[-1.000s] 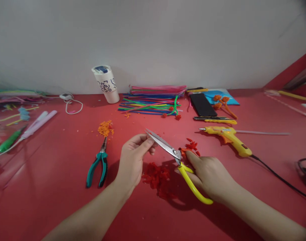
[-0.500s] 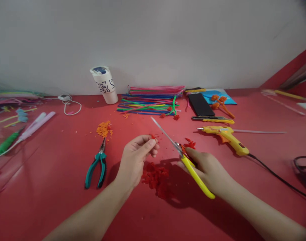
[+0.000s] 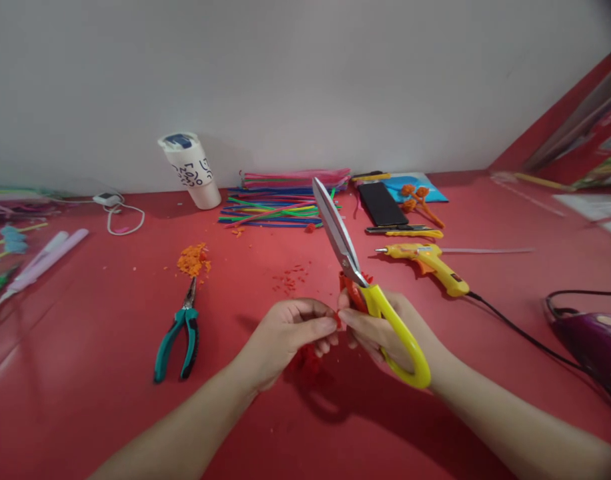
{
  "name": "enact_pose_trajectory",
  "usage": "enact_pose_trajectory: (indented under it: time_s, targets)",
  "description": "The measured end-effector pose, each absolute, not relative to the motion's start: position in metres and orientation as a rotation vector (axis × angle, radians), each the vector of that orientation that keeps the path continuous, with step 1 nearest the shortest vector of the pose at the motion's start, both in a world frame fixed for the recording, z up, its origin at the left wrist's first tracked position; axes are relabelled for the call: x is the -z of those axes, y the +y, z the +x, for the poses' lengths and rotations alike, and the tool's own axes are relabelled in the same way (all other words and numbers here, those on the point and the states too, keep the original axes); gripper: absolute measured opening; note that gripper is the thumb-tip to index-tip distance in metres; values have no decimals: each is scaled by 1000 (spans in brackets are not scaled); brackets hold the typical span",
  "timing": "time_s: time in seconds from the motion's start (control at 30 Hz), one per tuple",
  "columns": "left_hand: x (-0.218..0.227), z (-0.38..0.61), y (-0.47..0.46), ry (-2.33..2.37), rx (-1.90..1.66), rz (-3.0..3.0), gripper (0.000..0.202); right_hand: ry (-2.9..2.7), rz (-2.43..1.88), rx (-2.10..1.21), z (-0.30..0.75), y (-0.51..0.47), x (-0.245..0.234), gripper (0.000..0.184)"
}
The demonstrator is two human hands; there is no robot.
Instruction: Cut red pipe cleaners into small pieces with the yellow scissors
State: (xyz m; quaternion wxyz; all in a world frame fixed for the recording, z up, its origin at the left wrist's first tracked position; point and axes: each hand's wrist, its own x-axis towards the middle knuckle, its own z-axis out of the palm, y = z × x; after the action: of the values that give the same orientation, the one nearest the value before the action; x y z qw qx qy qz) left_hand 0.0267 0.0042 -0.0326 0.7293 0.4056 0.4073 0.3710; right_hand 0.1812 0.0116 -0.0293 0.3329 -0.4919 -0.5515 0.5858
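My left hand (image 3: 293, 333) is closed in a pinch on a small red fuzzy piece (image 3: 337, 321). Right beside it, the thumb and fingertips of my right hand (image 3: 385, 323) come up to the same piece; whether they also grip it I cannot tell. Yellow-handled scissors (image 3: 339, 240) are held in my right hand, blades together and pointing up and away. Red fuzzy strips (image 3: 353, 292) stick out between that hand and the scissors. Below the hands, partly hidden, lies a heap of red fuzzy pieces (image 3: 308, 367). Small red clippings (image 3: 291, 280) are scattered beyond my left hand.
Pliers (image 3: 186, 330) and orange clippings (image 3: 193, 260) lie to the left. Pipe cleaners (image 3: 275, 207), a tumbler (image 3: 193, 173) and a phone (image 3: 383, 204) are at the back. On the right are a glue gun (image 3: 430, 260) with its cord, utility knives (image 3: 405, 231) and orange fuzzy flowers (image 3: 415, 193).
My hands have come together, with the right hand's fingertips now at the red piece. The scissors have swung more upright, their handle loop facing me. The view has shifted slightly rightward.
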Motion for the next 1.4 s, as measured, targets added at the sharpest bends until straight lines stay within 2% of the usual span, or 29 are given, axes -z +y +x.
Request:
enact_pose_trajectory:
  time_s: [0.13, 0.33, 0.57, 0.73, 0.97, 1.4]
  targets:
    - [30, 31, 2, 1058, -927, 1025, 11, -1459, -1317, -1487, 179, 10, 26, 8]
    - [28, 31, 3, 1131, -947, 1064, 5, -1686, -1318, -1329, 181, 12, 23, 21]
    - [34, 17, 15, 995, -1355, 867, 4, -2364, -1485, -493, 200, 19, 32, 25]
    - [32, 13, 18, 976, -1441, 823, 4, -2593, -1501, -195, 202, 18, 39, 27]
    - [30, 11, 17, 939, -1480, 828, 7, -2631, -1379, -3, 204, 18, 45, 39]
    - [29, 12, 18, 937, -1483, 833, 7, -2647, -1390, 29, 203, 17, 45, 42]
